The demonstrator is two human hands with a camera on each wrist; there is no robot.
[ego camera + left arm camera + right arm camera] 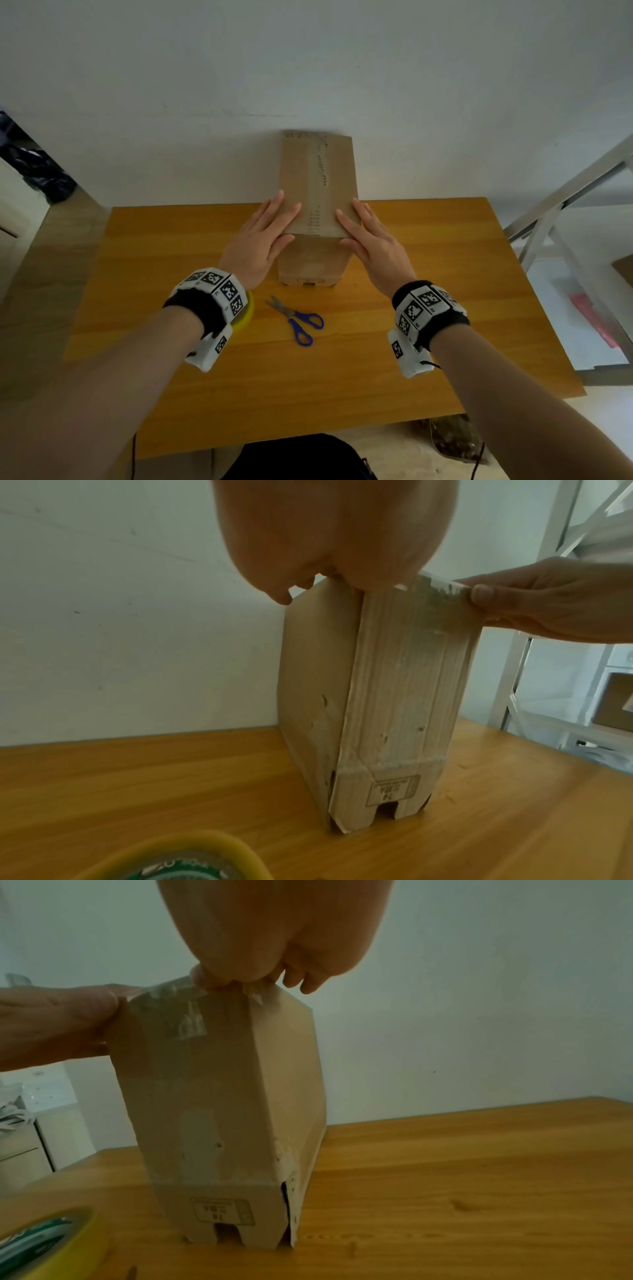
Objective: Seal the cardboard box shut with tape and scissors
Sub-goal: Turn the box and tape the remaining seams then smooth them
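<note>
A tall, narrow brown cardboard box (317, 192) stands upright near the back edge of the orange-brown wooden table (428, 291), close to the pale wall (308, 61). Both hands lie flat on its top face w/ fingers straight: the left hand (263, 236) on the top's left side near the front corner, the right hand (368, 236) on the right side, mirrored. Neither grips anything; fingers spread & resting on cardboard, thumbs hooked over the near top edge. From the left wrist view the right thumb (481, 595) lies against the box's top corner, over a strip of clear, shiny tape (431, 593) that runs over the top edge & down the front face. On top, a worn lengthwise band w/ small dark marks runs front to back.

In front of the box, apart from it, blue-handled metal scissors (296, 320) lie flat on the table, blades pointing back-left, approx. shut. A yellow roll of tape (245, 313) lies flat to their left, mostly hidden under the left wrist's marker-covered band (214, 298); a similar band (428, 310) wraps the right wrist. White metal shelving (565, 212) stands off to the right of the table.
</note>
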